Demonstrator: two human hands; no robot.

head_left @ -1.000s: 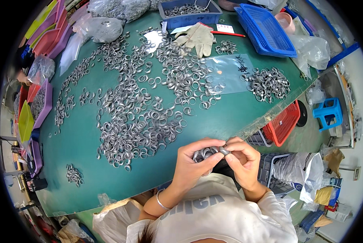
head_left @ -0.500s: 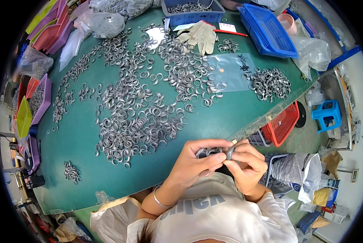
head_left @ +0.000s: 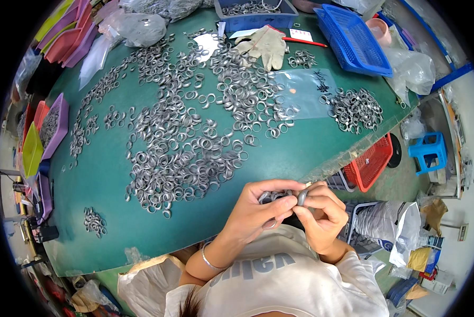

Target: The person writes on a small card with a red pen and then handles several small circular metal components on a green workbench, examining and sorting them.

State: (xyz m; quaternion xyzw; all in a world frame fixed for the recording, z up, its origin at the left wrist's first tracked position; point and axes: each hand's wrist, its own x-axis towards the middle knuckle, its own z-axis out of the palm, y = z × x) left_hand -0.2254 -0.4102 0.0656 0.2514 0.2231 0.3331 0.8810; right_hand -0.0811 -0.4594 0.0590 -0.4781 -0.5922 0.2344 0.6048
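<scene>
My left hand [head_left: 258, 206] is closed around several grey metal rings [head_left: 268, 197], held in the palm and fingers in front of my chest. A single grey ring [head_left: 302, 197] is pinched between the thumb and fingers of my right hand [head_left: 324, 211], touching the left fingertips. Both hands are just off the table's near edge. A wide spread of loose grey rings [head_left: 179, 169] covers the middle of the green table [head_left: 279, 164]. Separate heaps of rings lie at the right [head_left: 356, 109] and at the near left [head_left: 94, 222].
At the back are a blue bin [head_left: 258, 21] of rings, a cloth glove [head_left: 266, 47], a red pencil [head_left: 305, 41] and blue baskets [head_left: 350, 42]. A clear plastic bag [head_left: 305, 95] lies beside the right heap. Coloured trays [head_left: 57, 127] line the left; a red basket [head_left: 372, 161] stands below the right edge.
The ring in my right fingers has turned, so its broad outer side shows more. My hands stay nearly in place. A blurred dark shape at the far left edge has shifted.
</scene>
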